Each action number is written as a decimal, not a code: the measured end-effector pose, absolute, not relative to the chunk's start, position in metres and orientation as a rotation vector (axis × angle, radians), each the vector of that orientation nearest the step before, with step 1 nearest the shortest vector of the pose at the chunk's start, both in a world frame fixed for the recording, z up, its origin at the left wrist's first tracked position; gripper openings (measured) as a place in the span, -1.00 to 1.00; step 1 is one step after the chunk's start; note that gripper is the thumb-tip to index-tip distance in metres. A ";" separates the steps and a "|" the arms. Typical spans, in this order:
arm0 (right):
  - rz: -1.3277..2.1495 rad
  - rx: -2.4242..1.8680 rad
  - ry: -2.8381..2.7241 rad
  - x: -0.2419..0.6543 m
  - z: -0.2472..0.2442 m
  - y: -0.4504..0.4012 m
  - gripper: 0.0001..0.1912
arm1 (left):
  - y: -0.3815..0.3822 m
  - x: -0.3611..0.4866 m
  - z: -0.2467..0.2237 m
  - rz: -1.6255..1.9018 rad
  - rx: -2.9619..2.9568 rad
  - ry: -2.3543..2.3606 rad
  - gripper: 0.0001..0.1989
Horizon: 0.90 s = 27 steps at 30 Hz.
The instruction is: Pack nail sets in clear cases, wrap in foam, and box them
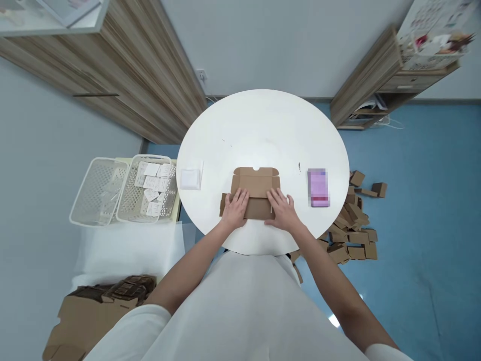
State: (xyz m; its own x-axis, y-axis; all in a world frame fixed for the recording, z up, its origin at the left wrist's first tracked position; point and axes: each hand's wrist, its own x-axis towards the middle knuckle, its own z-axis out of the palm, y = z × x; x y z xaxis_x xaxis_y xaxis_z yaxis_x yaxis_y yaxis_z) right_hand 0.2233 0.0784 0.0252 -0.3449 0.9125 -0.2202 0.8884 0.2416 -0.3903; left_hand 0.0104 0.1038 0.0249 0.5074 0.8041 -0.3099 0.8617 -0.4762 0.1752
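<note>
A brown cardboard box blank (258, 186), partly folded, lies on the white oval table (263, 125) in front of me. Its tabbed flap points away from me, and a crease runs across its middle. My left hand (235, 209) rests on the blank's left part, fingers stretched out over the cardboard. On the right part lies my right hand (282, 210), its fingers extended along the crease and its thumb spread. Both palms are turned down, so what is beneath them is hidden.
A pink-purple box (318, 188) is at the table's right, a white packet (190, 179) at its left. Left of the table stand white baskets (124, 213), one holding paper slips. Folded cardboard boxes (353, 215) are heaped on the blue floor. Flat cardboard (86, 321) lies lower left.
</note>
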 end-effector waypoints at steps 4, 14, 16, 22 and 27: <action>0.686 -1.867 -2.548 0.205 0.016 0.055 0.05 | 0.089 -0.004 0.027 -0.237 2.498 1.362 -0.06; 0.728 -1.977 -2.443 0.185 0.009 0.039 -0.01 | 0.040 -0.094 -0.011 0.195 1.770 1.868 -0.17; 0.763 -1.991 -2.405 0.180 0.008 0.035 -0.02 | 0.042 -0.100 -0.018 0.317 1.744 1.821 -0.32; 0.998 -1.982 -2.166 0.166 0.001 0.025 0.00 | 0.053 -0.088 -0.016 0.508 1.596 1.679 -0.58; 1.016 -1.888 -2.107 0.164 -0.005 0.026 0.09 | 0.049 -0.079 -0.005 0.556 1.648 1.599 -0.63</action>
